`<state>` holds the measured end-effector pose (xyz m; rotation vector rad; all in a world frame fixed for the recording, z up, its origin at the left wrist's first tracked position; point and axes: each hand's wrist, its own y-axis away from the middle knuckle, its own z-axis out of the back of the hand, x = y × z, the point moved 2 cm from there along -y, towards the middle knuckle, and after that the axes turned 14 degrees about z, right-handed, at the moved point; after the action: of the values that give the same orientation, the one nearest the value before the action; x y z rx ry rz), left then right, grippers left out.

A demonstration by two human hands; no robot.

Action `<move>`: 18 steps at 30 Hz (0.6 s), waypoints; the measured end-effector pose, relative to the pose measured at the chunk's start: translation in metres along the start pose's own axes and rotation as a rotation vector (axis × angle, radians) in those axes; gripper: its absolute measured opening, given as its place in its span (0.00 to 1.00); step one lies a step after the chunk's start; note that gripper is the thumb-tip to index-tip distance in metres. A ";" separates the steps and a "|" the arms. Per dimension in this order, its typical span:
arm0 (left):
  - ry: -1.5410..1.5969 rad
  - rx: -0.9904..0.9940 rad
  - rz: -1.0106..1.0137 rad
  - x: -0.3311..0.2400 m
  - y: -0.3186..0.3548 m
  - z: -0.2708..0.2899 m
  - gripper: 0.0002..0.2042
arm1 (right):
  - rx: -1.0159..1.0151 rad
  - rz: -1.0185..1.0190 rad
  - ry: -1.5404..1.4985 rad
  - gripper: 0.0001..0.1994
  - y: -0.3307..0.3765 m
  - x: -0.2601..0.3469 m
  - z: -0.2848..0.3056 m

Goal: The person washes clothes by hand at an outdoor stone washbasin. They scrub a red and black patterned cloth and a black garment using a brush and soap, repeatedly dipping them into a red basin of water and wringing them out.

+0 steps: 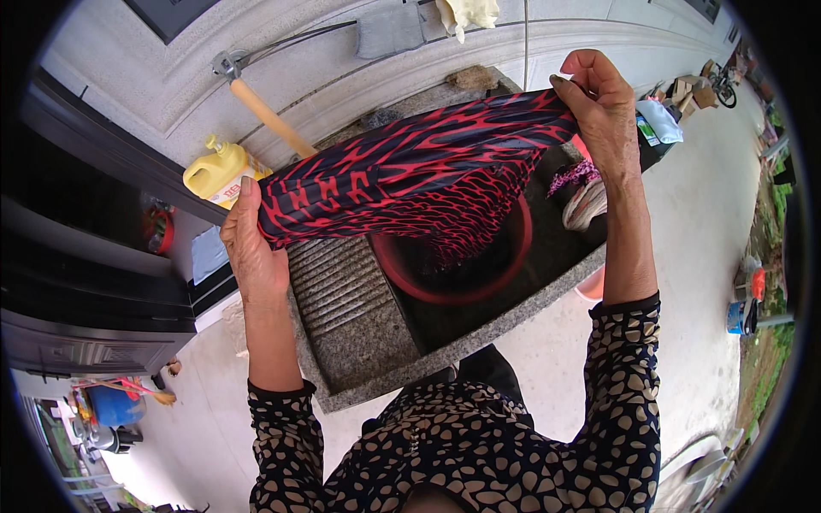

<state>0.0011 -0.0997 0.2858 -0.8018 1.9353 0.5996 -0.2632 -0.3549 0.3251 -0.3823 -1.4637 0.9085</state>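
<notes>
**Two hands hold patterned cloth stretched above stone wash sink**

Both hands are raised over the sink, each closed on one end of a single garment. The left hand [253, 248] grips the lower left end of the red-and-black patterned cloth [410, 171], thumb pressed along the top of the gathered fabric, fingers wrapped behind it. The right hand [599, 107] sits higher, pinching the upper right end between thumb and curled fingers. The cloth runs taut between them on a diagonal, rising toward the right, with a loose fold hanging from its middle.

Directly below the hanging fold stands a red basin [513, 248], dark inside, set within the granite sink [479, 338]. A ribbed washboard slope [338, 286] forms the sink's left part, below the left hand. A second bundle of fabric [583, 192], pink and pale, lies in the sink just beneath the right wrist.

A yellow detergent jug [218, 171] stands on the ledge just behind the left hand. A tool with a wooden handle [269, 120] leans against the pale wall behind the sink. Both sleeves [629, 368] are dark with a tan spot print.
</notes>
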 end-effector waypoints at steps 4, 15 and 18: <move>-0.046 -0.050 0.399 0.064 -0.009 0.021 0.11 | 0.219 -0.395 0.026 0.08 0.019 -0.053 -0.015; -0.749 -0.278 0.510 0.324 -0.039 0.061 0.20 | 0.379 -0.403 0.561 0.16 0.205 -0.263 -0.061; -1.349 -0.335 0.332 0.359 -0.039 0.050 0.28 | 0.636 -0.277 0.669 0.19 0.240 -0.241 -0.108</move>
<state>-0.0704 -0.1945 -0.0588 -0.1019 0.7002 1.2625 -0.1983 -0.3456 -0.0258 0.0072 -0.5513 0.8553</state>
